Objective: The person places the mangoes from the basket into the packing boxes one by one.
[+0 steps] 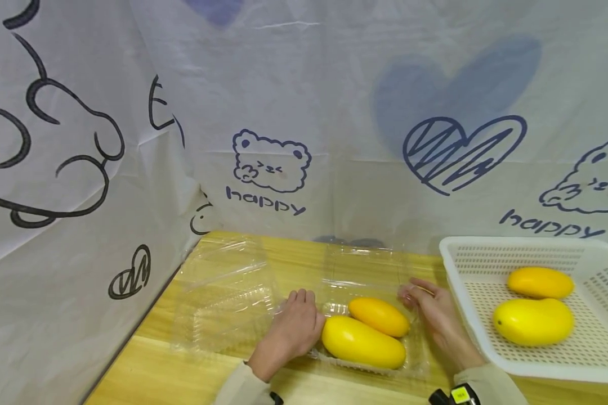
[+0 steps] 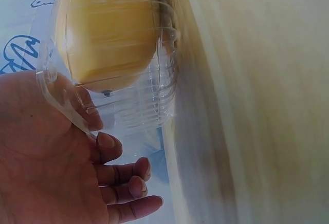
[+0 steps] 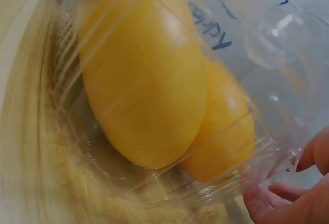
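Observation:
A clear plastic clamshell box (image 1: 415,363) lies with its lid (image 1: 365,264) raised at the back. Inside sit a large yellow mango (image 1: 363,342) and a smaller orange-yellow mango (image 1: 379,316), side by side and slanted. My left hand (image 1: 295,323) is at the box's left side; in the left wrist view its thumb and index finger pinch the rim (image 2: 56,103), the other fingers loosely bent. On the right, my right hand (image 1: 438,315) pinches the box's clear edge between thumb and fingers, as the right wrist view shows by its fingertips (image 3: 314,152).
Another clear clamshell box (image 1: 228,315) stands open on the wooden table (image 1: 147,360) to the left. A white basket (image 1: 461,281) at the right holds an orange-yellow mango (image 1: 540,282) and a yellow mango (image 1: 533,322). Printed white cloth (image 1: 334,185) hangs behind and at the left.

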`<state>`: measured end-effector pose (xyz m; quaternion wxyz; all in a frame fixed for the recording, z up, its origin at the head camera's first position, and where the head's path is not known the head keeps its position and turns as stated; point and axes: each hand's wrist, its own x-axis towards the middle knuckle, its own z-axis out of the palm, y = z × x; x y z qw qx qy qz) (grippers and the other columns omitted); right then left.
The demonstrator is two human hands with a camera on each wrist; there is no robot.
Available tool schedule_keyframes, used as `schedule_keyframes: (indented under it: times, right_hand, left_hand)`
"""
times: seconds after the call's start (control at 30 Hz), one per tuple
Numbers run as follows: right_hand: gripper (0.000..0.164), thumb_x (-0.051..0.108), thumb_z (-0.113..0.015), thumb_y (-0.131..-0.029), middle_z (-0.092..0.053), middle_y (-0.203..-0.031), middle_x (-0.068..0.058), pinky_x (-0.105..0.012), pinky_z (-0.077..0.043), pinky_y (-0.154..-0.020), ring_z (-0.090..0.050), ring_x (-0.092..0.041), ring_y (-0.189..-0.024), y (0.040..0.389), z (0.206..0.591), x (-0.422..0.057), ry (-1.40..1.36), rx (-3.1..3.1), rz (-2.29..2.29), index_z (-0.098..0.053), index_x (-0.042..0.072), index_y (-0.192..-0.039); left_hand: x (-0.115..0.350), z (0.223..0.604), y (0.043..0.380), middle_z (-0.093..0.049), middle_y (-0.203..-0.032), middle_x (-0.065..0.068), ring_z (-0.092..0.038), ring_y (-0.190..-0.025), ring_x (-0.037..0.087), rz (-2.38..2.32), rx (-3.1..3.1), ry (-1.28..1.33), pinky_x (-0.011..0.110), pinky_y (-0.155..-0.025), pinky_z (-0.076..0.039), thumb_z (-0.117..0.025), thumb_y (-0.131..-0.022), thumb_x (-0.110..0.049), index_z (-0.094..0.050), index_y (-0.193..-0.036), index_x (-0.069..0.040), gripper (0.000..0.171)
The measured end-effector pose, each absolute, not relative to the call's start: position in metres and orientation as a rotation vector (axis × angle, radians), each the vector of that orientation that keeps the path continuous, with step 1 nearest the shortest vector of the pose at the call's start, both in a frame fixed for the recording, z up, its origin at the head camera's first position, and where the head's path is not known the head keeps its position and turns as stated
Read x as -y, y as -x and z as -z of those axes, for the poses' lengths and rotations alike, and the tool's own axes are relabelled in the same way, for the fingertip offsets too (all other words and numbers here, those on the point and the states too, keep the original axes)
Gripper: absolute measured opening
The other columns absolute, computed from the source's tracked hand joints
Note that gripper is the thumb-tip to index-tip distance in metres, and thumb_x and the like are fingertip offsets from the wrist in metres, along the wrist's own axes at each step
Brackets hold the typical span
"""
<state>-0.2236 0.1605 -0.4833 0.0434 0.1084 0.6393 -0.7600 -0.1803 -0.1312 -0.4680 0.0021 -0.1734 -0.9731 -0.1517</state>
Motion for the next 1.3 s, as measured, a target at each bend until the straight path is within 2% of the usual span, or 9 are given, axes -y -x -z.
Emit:
schedule_keyframes:
  times: [0.23, 0.5, 0.8, 1.03, 1.2, 1.3]
  right_hand:
    - [0.054, -0.003, -0.052, -0.102, -0.074, -0.094, 0.003, -0.024, -0.055, -0.089, -0.071, -0.006, -0.087, 0.221, 0.481, -0.166, -0.343, -1.905, 2.414, -0.03, -0.015, -0.15]
    - [0.057, -0.002, -0.057, -0.101, -0.072, -0.1, 0.009, -0.021, -0.054, -0.088, -0.069, -0.002, -0.092, 0.222, 0.478, -0.167, -0.353, -1.986, 2.356, -0.033, -0.01, -0.152]
    - [0.055, 0.0, -0.06, -0.101, -0.072, -0.101, 0.014, -0.019, -0.053, -0.087, -0.068, 0.002, -0.094, 0.22, 0.478, -0.165, -0.296, -2.086, 2.326, -0.037, -0.008, -0.15]
    - [0.049, 0.0, -0.059, -0.101, -0.071, -0.112, 0.004, -0.018, -0.053, -0.087, -0.067, 0.002, -0.095, 0.218, 0.475, -0.163, -0.145, -2.244, 2.304, -0.043, -0.008, -0.147]
    - [0.044, 0.0, -0.059, -0.102, -0.073, -0.112, 0.004, -0.017, -0.053, -0.087, -0.068, 0.001, -0.097, 0.217, 0.471, -0.161, -0.061, -2.299, 2.326, -0.047, -0.009, -0.143]
    - [0.041, 0.002, -0.059, -0.102, -0.071, -0.121, -0.01, -0.015, -0.051, -0.087, -0.066, 0.004, -0.098, 0.215, 0.469, -0.159, -0.034, -2.386, 2.305, -0.049, -0.009, -0.141]
  left_hand:
    - [0.127, 0.469, 0.18, -0.04, -0.084, 0.008, -0.038, -0.079, 0.024, 0.461, 3.048, 0.57, 0.035, -0.073, -0.035, -0.038, -0.101, -0.021, -0.044, -0.091, -0.005, 0.02]
    - [0.124, 0.472, 0.18, -0.043, -0.086, 0.007, -0.04, -0.079, 0.023, 0.564, 3.061, 0.537, 0.036, -0.072, -0.038, -0.038, -0.101, -0.019, -0.046, -0.096, -0.003, 0.019]
    - [0.124, 0.474, 0.182, -0.042, -0.084, 0.007, -0.039, -0.077, 0.023, 0.64, 3.07, 0.483, 0.035, -0.068, -0.038, -0.038, -0.1, -0.019, -0.046, -0.093, -0.005, 0.018]
    - [0.127, 0.473, 0.181, -0.039, -0.081, 0.008, -0.036, -0.076, 0.023, 0.632, 3.012, 0.499, 0.035, -0.068, -0.037, -0.041, -0.1, -0.015, -0.043, -0.089, -0.004, 0.015]
    - [0.128, 0.474, 0.182, -0.038, -0.081, 0.01, -0.036, -0.075, 0.023, 0.635, 2.995, 0.507, 0.035, -0.068, -0.037, -0.041, -0.1, -0.014, -0.042, -0.089, -0.004, 0.016]
    - [0.127, 0.474, 0.183, -0.039, -0.082, 0.01, -0.036, -0.076, 0.024, 0.647, 3.007, 0.49, 0.035, -0.069, -0.037, -0.04, -0.1, -0.015, -0.042, -0.089, -0.004, 0.015]
